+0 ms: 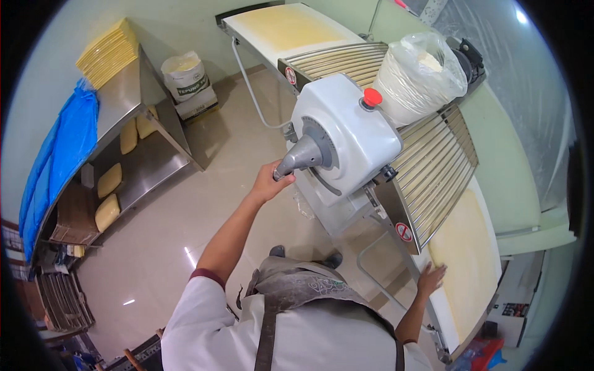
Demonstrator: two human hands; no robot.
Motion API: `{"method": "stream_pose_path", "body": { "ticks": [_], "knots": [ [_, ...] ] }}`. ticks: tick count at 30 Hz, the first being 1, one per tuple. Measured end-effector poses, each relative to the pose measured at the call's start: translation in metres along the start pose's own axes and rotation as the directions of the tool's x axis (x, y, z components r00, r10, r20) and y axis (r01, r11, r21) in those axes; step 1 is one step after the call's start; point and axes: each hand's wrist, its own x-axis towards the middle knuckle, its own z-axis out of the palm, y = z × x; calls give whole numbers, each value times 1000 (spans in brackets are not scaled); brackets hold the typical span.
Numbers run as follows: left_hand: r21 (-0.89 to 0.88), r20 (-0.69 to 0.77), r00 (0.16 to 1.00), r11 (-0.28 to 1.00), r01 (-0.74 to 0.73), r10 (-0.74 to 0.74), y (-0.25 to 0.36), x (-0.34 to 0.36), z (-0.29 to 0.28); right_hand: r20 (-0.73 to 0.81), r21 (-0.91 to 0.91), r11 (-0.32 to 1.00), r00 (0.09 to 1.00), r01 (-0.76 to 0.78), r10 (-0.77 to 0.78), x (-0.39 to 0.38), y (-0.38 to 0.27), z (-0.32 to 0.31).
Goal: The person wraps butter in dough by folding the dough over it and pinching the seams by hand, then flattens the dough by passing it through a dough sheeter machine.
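A white dough sheeter with a red knob on top stands in front of me. My left hand is wrapped round the end of its grey lever handle. Off to the right, my right hand lies with fingers spread at the near edge of a pale yellow dough sheet. The sheet rests on the white belt and runs under the metal bar guard. My right palm is turned down, so its underside is hidden.
A clear bag of white flour sits on the sheeter. To the left, a steel table holds yellow trays and a blue plastic sheet; dough slabs lie on its lower shelf. A flour sack stands by the wall.
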Motion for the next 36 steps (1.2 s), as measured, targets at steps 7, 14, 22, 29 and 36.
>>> {"method": "stream_pose_path", "body": {
  "ticks": [7, 14, 22, 29, 36],
  "knots": [
    [264, -324, 920, 955, -135, 220, 7, 9, 25, 27, 78, 996, 999, 38, -40, -6, -22, -4],
    [336, -298, 907, 922, -194, 299, 3, 10, 19, -16, 177, 975, 991, 134, -133, 9, -26, 8],
    [322, -212, 945, 931, -173, 249, 10, 11, 11, -65, 281, 939, 981, 196, -185, 18, -28, -6],
    [297, -215, 941, 935, -193, 262, 10, 13, 13, -552, 493, 781, 832, 385, -61, 8, -105, -67],
    [282, -130, 963, 940, -192, 235, 1, 18, 4, -635, 659, 272, 713, 701, -298, -93, -356, -169]
  ]
}}
